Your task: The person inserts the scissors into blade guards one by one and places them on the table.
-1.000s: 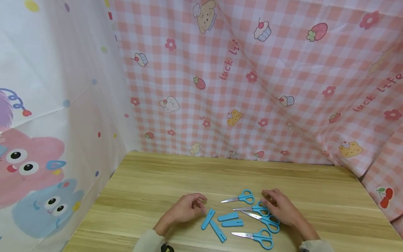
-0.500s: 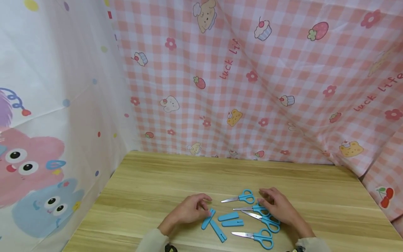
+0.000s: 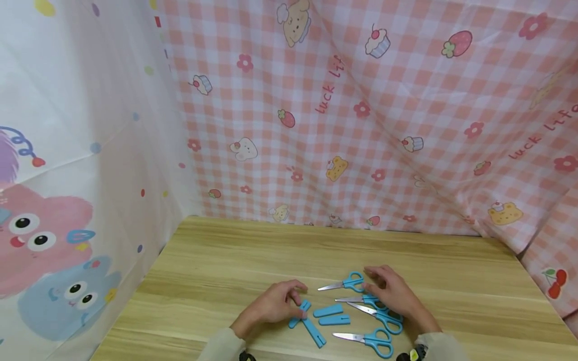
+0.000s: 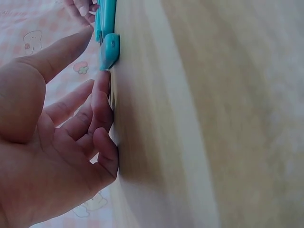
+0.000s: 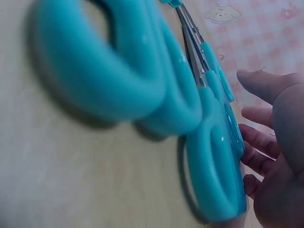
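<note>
While scissors (image 3: 368, 339) lie unsheathed | left fingers (image 4: 101, 109) by sheaths (image 3: 335, 319) | right fingers (image 5: 259, 140) by scissors

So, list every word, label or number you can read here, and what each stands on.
"luck lif": middle lettering on the pink checked cloth; no further letter shows.
"luck lif", then a letter cut by the picture's edge: right-hand lettering on that cloth.
Blue-handled scissors and blue sheaths: no readable text.

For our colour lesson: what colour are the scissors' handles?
Light blue handles, seen best in the head view.
</note>
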A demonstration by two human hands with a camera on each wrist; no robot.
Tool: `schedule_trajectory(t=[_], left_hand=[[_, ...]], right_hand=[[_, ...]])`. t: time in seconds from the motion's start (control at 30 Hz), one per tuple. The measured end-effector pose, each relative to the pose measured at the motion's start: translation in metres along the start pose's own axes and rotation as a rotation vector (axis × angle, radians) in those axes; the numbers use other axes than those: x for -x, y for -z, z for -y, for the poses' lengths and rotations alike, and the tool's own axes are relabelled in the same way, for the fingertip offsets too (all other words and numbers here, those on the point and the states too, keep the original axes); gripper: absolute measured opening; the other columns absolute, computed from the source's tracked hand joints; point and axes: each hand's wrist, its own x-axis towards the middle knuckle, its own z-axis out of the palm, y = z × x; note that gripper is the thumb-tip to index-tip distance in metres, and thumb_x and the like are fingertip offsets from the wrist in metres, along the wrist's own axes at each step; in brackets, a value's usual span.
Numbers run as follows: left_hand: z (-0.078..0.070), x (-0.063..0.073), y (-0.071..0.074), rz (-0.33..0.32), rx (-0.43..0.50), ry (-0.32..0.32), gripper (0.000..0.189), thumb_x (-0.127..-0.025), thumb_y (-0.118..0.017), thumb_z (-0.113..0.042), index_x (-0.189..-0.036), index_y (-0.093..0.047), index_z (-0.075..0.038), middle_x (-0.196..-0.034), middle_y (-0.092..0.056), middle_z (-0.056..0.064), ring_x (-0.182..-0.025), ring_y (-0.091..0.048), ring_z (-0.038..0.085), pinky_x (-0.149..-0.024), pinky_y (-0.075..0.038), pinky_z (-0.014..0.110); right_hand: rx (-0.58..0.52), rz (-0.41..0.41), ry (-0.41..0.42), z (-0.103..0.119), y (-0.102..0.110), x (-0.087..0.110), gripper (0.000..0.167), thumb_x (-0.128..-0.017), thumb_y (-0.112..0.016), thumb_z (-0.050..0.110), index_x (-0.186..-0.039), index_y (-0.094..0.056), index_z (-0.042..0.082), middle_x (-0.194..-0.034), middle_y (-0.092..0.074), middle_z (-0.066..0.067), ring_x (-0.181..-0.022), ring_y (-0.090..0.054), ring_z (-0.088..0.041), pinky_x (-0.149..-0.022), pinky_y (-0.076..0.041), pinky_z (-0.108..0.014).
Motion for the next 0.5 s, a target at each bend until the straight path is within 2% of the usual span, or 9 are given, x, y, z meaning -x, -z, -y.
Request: schedule_trajectory(t=[0.13, 0.33, 0.5], left_hand=[[-0.001, 0.001, 0.0, 0.002, 0.002, -0.012, 0.052, -0.077, -0.085, -0.015, -0.124, -0.062, -0.011, -0.091, -0.065, -0.002, -0.065, -0.05, 0.008, -0.058, -0.04, 0.02], [-0.001, 0.001, 0.0, 0.016, 0.013, -0.008, 0.052, -0.077, -0.085, -0.014, -0.123, -0.062, -0.011, -0.092, -0.064, -0.001, -0.068, -0.05, 0.01, -0.059, -0.04, 0.021], [-0.002, 0.0, 0.001, 0.022, 0.009, -0.007, 0.052, -0.077, -0.085, -0.014, -0.123, -0.062, -0.011, -0.092, -0.064, -0.001, -0.069, -0.05, 0.01, -0.06, -0.04, 0.021]], right_hand=[[-0.038, 0.013, 0.014, 0.0, -0.002, -0.005, 0.049, -0.09, -0.074, 0.029, -0.131, -0.061, 0.004, -0.116, -0.06, -0.009, -0.097, -0.053, -0.019, -0.082, -0.047, -0.034], [-0.157, 0.064, 0.015, 0.004, -0.003, -0.012, 0.043, -0.088, -0.076, 0.026, -0.126, -0.066, 0.01, -0.128, -0.061, -0.009, -0.113, -0.054, -0.026, -0.092, -0.044, -0.042], [-0.206, 0.1, -0.016, 0.005, -0.004, -0.014, 0.041, -0.086, -0.078, 0.024, -0.125, -0.067, 0.013, -0.129, -0.061, -0.008, -0.106, -0.051, -0.023, -0.088, -0.042, -0.038]])
